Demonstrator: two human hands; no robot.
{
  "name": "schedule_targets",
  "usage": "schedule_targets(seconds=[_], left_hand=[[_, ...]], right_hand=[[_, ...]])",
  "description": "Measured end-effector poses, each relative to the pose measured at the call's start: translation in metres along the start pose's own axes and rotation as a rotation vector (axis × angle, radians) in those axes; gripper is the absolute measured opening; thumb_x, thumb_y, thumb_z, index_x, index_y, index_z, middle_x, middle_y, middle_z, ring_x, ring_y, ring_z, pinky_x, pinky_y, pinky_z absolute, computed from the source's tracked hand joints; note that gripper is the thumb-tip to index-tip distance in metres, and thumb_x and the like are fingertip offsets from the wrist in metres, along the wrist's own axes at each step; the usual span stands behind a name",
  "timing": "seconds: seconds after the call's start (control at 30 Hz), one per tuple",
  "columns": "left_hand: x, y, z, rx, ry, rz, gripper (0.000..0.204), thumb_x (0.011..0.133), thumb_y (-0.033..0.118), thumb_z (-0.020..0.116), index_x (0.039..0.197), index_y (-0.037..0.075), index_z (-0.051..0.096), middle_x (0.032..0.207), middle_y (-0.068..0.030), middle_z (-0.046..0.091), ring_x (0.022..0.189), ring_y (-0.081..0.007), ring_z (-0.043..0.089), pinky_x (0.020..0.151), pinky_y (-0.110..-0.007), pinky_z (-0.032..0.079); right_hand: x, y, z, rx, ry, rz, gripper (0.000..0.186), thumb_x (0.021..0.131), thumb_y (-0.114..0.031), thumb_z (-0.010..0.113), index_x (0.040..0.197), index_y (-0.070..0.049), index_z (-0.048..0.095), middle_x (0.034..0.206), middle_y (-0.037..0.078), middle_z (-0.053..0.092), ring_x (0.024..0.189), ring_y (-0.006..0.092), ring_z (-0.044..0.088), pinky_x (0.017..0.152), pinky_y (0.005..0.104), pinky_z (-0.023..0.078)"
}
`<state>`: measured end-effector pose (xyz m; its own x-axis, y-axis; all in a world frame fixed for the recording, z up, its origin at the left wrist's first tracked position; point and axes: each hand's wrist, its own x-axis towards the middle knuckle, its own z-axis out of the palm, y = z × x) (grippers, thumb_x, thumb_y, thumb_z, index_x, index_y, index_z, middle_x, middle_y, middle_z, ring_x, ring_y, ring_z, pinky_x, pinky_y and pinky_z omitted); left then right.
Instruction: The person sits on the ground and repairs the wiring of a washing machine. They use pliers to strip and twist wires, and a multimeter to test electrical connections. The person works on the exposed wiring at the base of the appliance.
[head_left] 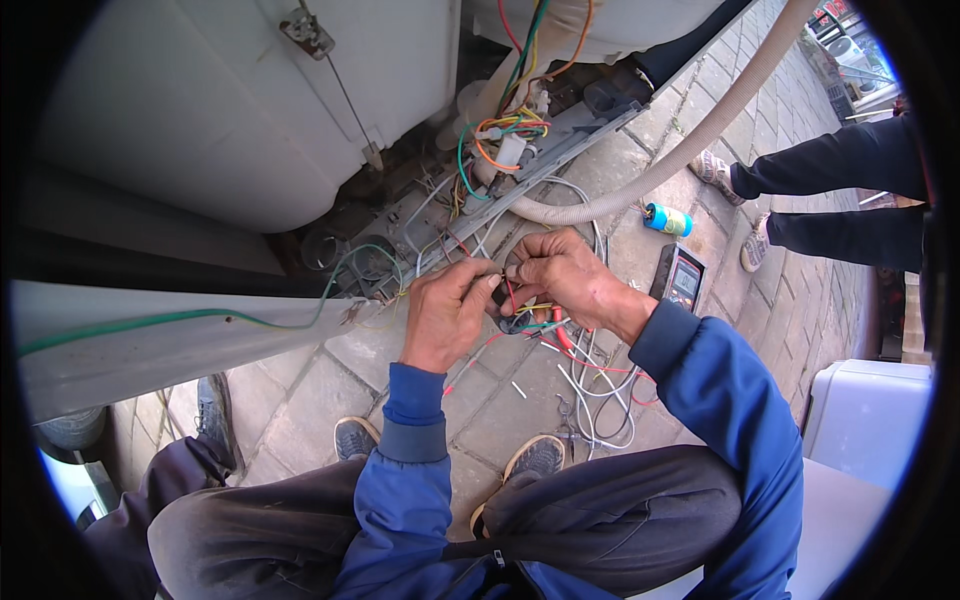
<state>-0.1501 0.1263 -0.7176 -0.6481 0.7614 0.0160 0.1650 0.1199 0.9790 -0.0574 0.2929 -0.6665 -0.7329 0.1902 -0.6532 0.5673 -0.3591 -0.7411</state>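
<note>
At red wire (512, 294), hands (445, 308) (568, 282) in pinch

Paved ground (490, 415) under blue cylinder (668, 219), multimeter (686, 280), loose wires (592, 400).

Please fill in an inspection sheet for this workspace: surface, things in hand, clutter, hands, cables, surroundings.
Surface: block paving.
Things in hand: red wire at the fingertips; exact grip hidden.
Clutter: meter and blue cylinder, both on the paving.
Hands: left hand and right hand close together at the red wire.
Cables: white wires loose on the paving; green wire along a white panel.
Surroundings: white machine with exposed wiring; hose; another person's legs at right.
</note>
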Motion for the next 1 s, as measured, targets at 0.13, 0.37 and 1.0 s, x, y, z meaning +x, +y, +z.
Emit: schedule_targets(seconds=[0.13, 0.37, 1.0], left_hand=[[-0.001, -0.004, -0.001, -0.021, -0.036, -0.044, 0.011, 0.096, 0.003, 0.064, 0.104, -0.002, 0.068, 0.078, -0.0076, 0.071, 0.069, -0.013, 0.071, 0.062, -0.028, 0.055], [0.007, -0.018, -0.006, -0.266, -0.252, -0.271, 0.013, 0.097, 0.006, 0.06, 0.104, -0.003, 0.066, 0.081, -0.0035, 0.066, 0.072, -0.0096, 0.062, 0.064, -0.025, 0.048], [0.004, -0.001, -0.019, 0.034, -0.246, -0.086, 0.011, 0.098, 0.006, 0.06, 0.104, -0.002, 0.065, 0.082, -0.0038, 0.065, 0.075, -0.0107, 0.061, 0.069, -0.028, 0.05]], right_hand=[[0.0, 0.001, 0.002, -0.176, 0.018, -0.054, 0.01, 0.093, -0.005, 0.057, 0.092, 0.004, 0.062, 0.088, 0.017, 0.07, 0.073, 0.026, 0.074, 0.054, 0.0338, 0.052], [0.0, 0.008, -0.002, -1.488, 0.017, -1.21, 0.023, 0.074, -0.013, 0.067, 0.095, -0.004, 0.061, 0.08, 0.009, 0.055, 0.071, 0.0288, 0.062, 0.063, 0.0403, 0.052], [0.008, 0.009, -0.015, -0.124, -0.141, 0.02, 0.019, 0.096, -0.015, 0.066, 0.09, 0.002, 0.072, 0.081, 0.007, 0.069, 0.072, 0.0133, 0.064, 0.06, 0.0279, 0.046]])
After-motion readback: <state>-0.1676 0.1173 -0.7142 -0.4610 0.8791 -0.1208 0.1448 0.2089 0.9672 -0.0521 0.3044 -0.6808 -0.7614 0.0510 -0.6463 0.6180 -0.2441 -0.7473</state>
